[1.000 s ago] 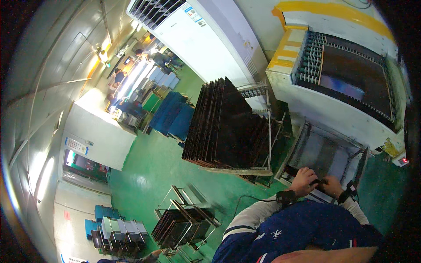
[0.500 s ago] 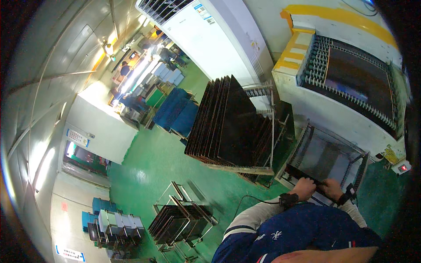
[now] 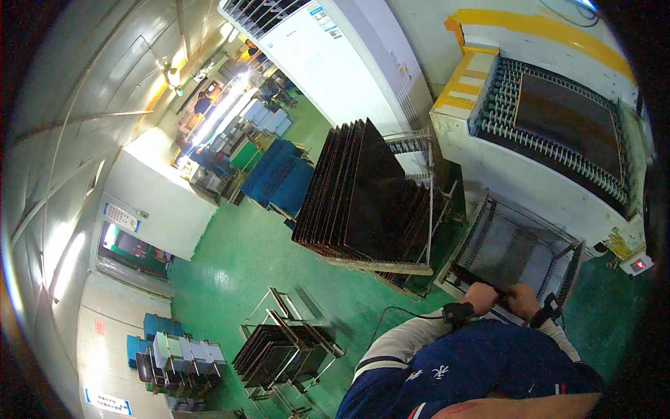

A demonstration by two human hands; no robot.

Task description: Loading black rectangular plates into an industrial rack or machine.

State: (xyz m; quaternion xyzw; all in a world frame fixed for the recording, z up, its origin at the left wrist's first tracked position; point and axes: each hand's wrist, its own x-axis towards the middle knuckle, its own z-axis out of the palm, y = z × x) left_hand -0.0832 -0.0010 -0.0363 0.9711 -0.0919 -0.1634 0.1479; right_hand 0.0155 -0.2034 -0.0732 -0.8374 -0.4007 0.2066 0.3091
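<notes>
My left hand [image 3: 481, 298] and my right hand [image 3: 522, 302] are close together in front of my body, fingers curled over the edge of a thin dark panel [image 3: 463, 275]. The panel is seen nearly edge-on, at the near side of a metal-framed rack [image 3: 527, 215] with toothed sides. My body and hands hide its lower part. A dark band with a cable is on each wrist.
Ahead, a roller conveyor [image 3: 497, 105] carries a flat dark panel [image 3: 569, 115]. Left of the rack stands a cart of upright dark panels [image 3: 349, 195]. A smaller panel rack [image 3: 283, 353] is on the green floor [image 3: 244, 237]. A white cabinet unit [image 3: 342, 66] stands behind.
My right hand has shifted slightly left, closer to my left hand. Both still grip the panel edge. The view has moved a little, and a bluish reflection on the conveyor panel has faded.
</notes>
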